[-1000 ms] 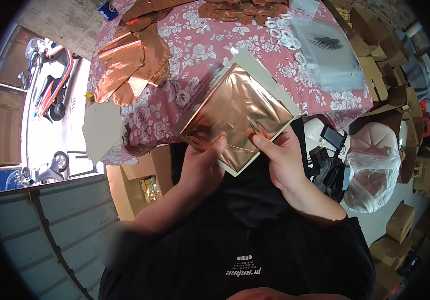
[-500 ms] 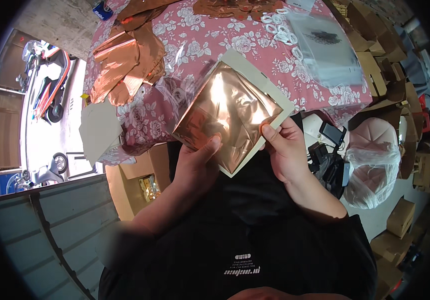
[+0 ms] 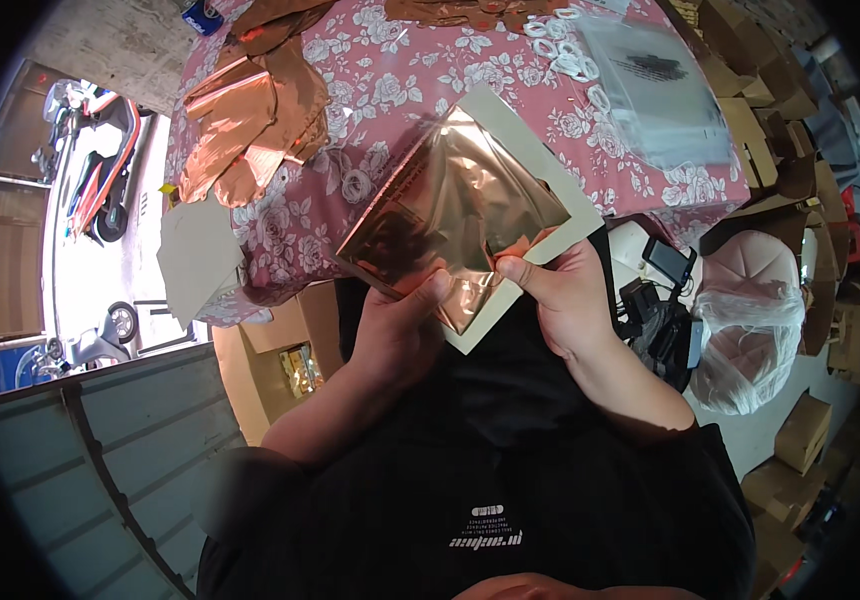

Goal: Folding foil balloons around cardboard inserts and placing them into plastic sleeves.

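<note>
A folded copper-coloured foil sheet [image 3: 460, 190] lies on a cream card [image 3: 550, 165], held in front of my body near the table's edge. The card stands out along the foil's right side and at its lower corner. My left hand [image 3: 405, 315] is closed on the lower left edge, thumb on the foil and fingers hidden beneath. My right hand [image 3: 560, 295] grips the lower right edge, its thumb tip on the foil. Creases run through the foil around both thumbs.
Crumpled copper foil pieces [image 3: 260, 125] lie on the pink flowered tablecloth [image 3: 480, 80]. White coils [image 3: 575, 62] and clear plastic bags [image 3: 655, 110] sit at the far right. Cream cards [image 3: 200, 260] rest at the left edge. An open cardboard box [image 3: 255, 380] and a plastic-wrapped stool [image 3: 750, 320] flank me.
My right thumb has slid left across the foil toward my left thumb. The foil has shifted and wrinkled, showing more of the card along the right side.
</note>
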`<state>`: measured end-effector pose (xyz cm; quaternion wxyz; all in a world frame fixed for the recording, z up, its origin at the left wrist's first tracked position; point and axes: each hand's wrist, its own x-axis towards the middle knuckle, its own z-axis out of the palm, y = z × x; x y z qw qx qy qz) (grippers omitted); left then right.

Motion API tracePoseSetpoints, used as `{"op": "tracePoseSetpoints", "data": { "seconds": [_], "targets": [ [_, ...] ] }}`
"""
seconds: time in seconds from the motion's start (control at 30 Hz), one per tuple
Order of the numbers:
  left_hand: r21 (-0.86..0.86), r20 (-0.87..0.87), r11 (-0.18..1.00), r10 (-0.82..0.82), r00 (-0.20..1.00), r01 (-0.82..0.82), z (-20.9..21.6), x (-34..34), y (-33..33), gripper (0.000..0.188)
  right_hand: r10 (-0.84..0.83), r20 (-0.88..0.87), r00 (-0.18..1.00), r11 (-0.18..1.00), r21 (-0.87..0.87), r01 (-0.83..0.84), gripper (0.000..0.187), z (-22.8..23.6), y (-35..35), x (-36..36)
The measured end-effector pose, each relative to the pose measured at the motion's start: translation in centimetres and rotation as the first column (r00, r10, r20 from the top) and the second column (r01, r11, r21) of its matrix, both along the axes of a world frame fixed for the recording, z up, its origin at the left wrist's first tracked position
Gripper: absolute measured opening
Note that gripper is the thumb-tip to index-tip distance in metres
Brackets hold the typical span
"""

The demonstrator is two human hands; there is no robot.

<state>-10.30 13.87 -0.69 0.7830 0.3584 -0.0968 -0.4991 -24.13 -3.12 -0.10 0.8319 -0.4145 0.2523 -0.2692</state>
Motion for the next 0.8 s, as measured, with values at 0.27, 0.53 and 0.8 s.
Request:
{"op": "tracePoseSetpoints", "data": {
  "seconds": [0.27,0.53,0.8],
  "targets": [
    [0.025,-0.001,0.997,0.067,0.998,-0.067,1.5,0.3,-0.7,0.029,0.378,0.032,0.925,0.925,0.014,-0.379,0.030,-0.9,-2.2,-1.9],
    [0.015,-0.023,0.994,0.111,0.994,-0.111,1.9,0.6,-0.2,0.018,0.277,0.129,0.952,0.958,0.033,-0.283,0.029,-0.7,-1.0,-0.8],
    [-0.071,0.015,0.997,0.034,0.999,-0.033,0.9,0.4,0.4,0.028,0.227,0.031,0.974,0.971,-0.084,-0.223,0.015,-1.6,-0.7,-1.0]
  ]
}}
